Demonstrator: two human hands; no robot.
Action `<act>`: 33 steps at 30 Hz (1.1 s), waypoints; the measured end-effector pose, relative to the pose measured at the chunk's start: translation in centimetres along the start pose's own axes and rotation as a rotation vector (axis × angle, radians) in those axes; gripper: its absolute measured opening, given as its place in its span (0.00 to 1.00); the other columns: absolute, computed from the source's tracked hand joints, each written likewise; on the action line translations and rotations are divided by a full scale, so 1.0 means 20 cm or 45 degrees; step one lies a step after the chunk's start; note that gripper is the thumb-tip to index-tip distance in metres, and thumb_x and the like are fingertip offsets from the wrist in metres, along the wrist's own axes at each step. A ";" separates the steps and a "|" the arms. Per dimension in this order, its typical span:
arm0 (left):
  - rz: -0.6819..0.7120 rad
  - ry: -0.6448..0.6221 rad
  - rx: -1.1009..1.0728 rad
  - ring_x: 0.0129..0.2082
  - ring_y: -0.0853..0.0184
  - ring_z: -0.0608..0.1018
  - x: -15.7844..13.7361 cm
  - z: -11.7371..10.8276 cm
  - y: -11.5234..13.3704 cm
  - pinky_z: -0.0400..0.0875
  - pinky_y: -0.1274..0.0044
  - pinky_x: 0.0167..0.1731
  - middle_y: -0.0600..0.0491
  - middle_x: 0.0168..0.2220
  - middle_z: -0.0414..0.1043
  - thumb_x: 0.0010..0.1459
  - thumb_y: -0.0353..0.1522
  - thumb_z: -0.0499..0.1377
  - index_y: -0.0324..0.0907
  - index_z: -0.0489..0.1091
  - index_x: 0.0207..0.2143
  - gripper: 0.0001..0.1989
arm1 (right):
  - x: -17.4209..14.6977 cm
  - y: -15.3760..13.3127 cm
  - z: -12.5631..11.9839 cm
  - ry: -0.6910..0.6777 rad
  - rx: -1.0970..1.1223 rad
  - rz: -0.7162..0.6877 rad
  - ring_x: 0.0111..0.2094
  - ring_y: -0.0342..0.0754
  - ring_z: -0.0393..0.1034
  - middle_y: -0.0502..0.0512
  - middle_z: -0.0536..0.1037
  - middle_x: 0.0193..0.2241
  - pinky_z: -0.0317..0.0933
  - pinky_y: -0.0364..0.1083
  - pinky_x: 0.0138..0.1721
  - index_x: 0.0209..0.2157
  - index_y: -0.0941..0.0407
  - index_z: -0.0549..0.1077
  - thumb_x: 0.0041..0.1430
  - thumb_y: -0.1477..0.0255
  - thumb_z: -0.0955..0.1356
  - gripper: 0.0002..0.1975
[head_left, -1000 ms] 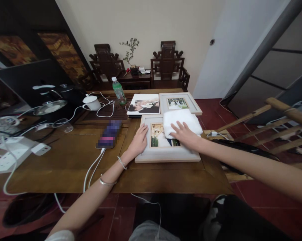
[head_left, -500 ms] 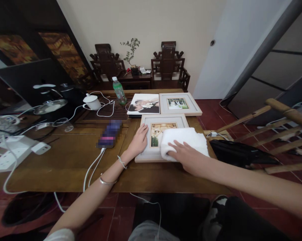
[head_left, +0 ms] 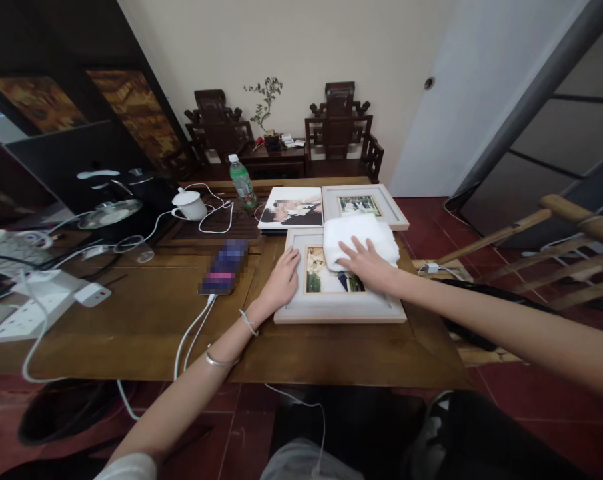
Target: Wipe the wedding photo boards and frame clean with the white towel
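Note:
A light wood picture frame (head_left: 339,312) lies flat near the table's front edge, a photo of people in its middle. My left hand (head_left: 281,280) grips the frame at its left side, fingers laid over the border. Under my right hand (head_left: 369,263) is a folded white towel (head_left: 360,233), pressed onto the upper right part of the frame. The fingers of that hand are spread over the towel and hold it. The towel covers part of the photo and the frame's upper right border.
Behind lie a second picture frame (head_left: 400,217) and a photo panel (head_left: 291,193). Leftward are a blurred phone (head_left: 224,267) on a cable, a green bottle (head_left: 241,181), a lidded white cup (head_left: 189,205), a clear plastic cup (head_left: 140,250) and a power strip (head_left: 34,310). A wooden chair (head_left: 576,213) stands right.
My right hand has slid the towel away from me, from the frame's lower right to its upper right, uncovering more of the photo. My left hand stays on the left border.

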State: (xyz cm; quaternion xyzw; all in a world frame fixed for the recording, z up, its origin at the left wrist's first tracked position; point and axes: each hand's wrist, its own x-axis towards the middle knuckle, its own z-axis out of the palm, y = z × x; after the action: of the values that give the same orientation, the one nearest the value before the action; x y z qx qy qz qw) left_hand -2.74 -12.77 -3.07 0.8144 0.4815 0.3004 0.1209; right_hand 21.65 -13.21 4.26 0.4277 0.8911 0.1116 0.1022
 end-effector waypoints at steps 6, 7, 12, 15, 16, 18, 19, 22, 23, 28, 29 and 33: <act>-0.001 -0.021 0.018 0.65 0.56 0.55 0.00 0.00 0.01 0.51 0.60 0.64 0.38 0.61 0.58 0.56 0.24 0.46 0.29 0.61 0.57 0.26 | -0.26 -0.21 -0.14 -0.189 0.164 -0.109 0.62 0.73 0.47 0.68 0.55 0.63 0.53 0.70 0.53 0.59 0.55 0.63 0.47 0.90 0.62 0.36; -0.003 -0.022 0.021 0.65 0.56 0.55 0.00 0.00 0.01 0.51 0.60 0.64 0.37 0.61 0.58 0.56 0.24 0.46 0.29 0.61 0.57 0.26 | -0.31 -0.24 -0.16 -0.208 0.202 -0.135 0.62 0.73 0.48 0.67 0.55 0.63 0.54 0.69 0.53 0.59 0.55 0.62 0.46 0.90 0.63 0.37; 0.004 -0.004 0.008 0.65 0.58 0.54 0.00 0.00 0.01 0.51 0.60 0.64 0.40 0.62 0.58 0.58 0.24 0.45 0.32 0.60 0.59 0.25 | -0.45 -0.37 -0.24 -0.252 0.368 -0.209 0.62 0.70 0.49 0.64 0.55 0.64 0.56 0.66 0.54 0.60 0.52 0.61 0.44 0.87 0.65 0.39; 0.008 -0.005 -0.001 0.66 0.58 0.53 0.00 0.00 0.02 0.50 0.60 0.64 0.41 0.63 0.57 0.61 0.26 0.44 0.33 0.59 0.59 0.24 | -0.42 -0.40 -0.23 -0.210 0.368 -0.227 0.62 0.69 0.49 0.63 0.55 0.64 0.57 0.65 0.54 0.61 0.51 0.59 0.46 0.87 0.65 0.39; 0.003 -0.010 0.001 0.66 0.58 0.53 0.00 0.00 0.02 0.50 0.60 0.64 0.40 0.63 0.57 0.61 0.27 0.44 0.32 0.59 0.59 0.24 | -0.40 -0.39 -0.22 -0.190 0.346 -0.223 0.62 0.69 0.48 0.63 0.55 0.64 0.57 0.65 0.54 0.61 0.52 0.59 0.46 0.88 0.64 0.39; -0.011 -0.015 0.009 0.66 0.58 0.53 0.00 -0.01 0.03 0.50 0.61 0.64 0.39 0.63 0.56 0.63 0.28 0.44 0.31 0.59 0.59 0.23 | -0.33 -0.34 -0.17 -0.141 0.276 -0.195 0.63 0.67 0.47 0.65 0.54 0.64 0.56 0.66 0.55 0.60 0.53 0.59 0.48 0.89 0.62 0.37; -0.015 -0.017 0.015 0.66 0.58 0.53 0.00 -0.01 0.03 0.50 0.61 0.64 0.39 0.63 0.56 0.63 0.29 0.43 0.31 0.59 0.59 0.23 | -0.29 -0.30 -0.15 -0.126 0.230 -0.167 0.63 0.68 0.46 0.66 0.53 0.64 0.55 0.66 0.55 0.60 0.54 0.59 0.49 0.90 0.61 0.37; -0.017 -0.032 0.035 0.66 0.58 0.53 0.00 -0.01 0.04 0.50 0.62 0.64 0.39 0.63 0.56 0.64 0.30 0.43 0.30 0.59 0.59 0.23 | -0.14 -0.15 -0.08 -0.084 0.067 -0.042 0.64 0.70 0.42 0.67 0.49 0.65 0.49 0.72 0.55 0.59 0.54 0.61 0.50 0.91 0.60 0.36; -0.017 -0.039 0.039 0.66 0.58 0.53 0.00 -0.01 0.04 0.50 0.62 0.64 0.39 0.63 0.56 0.64 0.30 0.43 0.30 0.59 0.59 0.23 | -0.08 -0.10 -0.06 -0.055 0.020 -0.003 0.64 0.71 0.40 0.67 0.47 0.66 0.47 0.74 0.55 0.59 0.54 0.61 0.50 0.92 0.60 0.36; -0.025 -0.026 0.020 0.65 0.58 0.55 0.00 -0.01 0.03 0.50 0.62 0.64 0.38 0.62 0.57 0.64 0.31 0.43 0.30 0.60 0.58 0.23 | 0.11 0.05 -0.02 0.061 -0.034 0.102 0.64 0.71 0.38 0.67 0.46 0.66 0.45 0.74 0.55 0.59 0.56 0.62 0.54 0.91 0.58 0.32; -0.025 -0.019 0.012 0.65 0.58 0.55 0.00 -0.01 0.02 0.50 0.61 0.64 0.39 0.62 0.57 0.64 0.31 0.44 0.31 0.60 0.58 0.23 | 0.13 0.05 -0.01 0.059 -0.023 0.107 0.64 0.71 0.38 0.66 0.47 0.66 0.46 0.74 0.55 0.58 0.56 0.63 0.54 0.91 0.57 0.32; -0.032 -0.017 0.011 0.65 0.58 0.55 0.00 -0.01 0.02 0.50 0.60 0.63 0.40 0.62 0.58 0.64 0.31 0.44 0.33 0.60 0.58 0.23 | 0.06 -0.03 0.00 0.032 -0.003 0.051 0.64 0.72 0.40 0.67 0.49 0.65 0.48 0.74 0.54 0.57 0.56 0.65 0.53 0.91 0.58 0.31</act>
State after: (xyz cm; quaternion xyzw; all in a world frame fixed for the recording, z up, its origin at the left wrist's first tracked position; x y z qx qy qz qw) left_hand -2.53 -13.08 -2.69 0.8109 0.4921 0.2913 0.1244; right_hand 20.49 -12.53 3.98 0.4439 0.8835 0.1202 0.0894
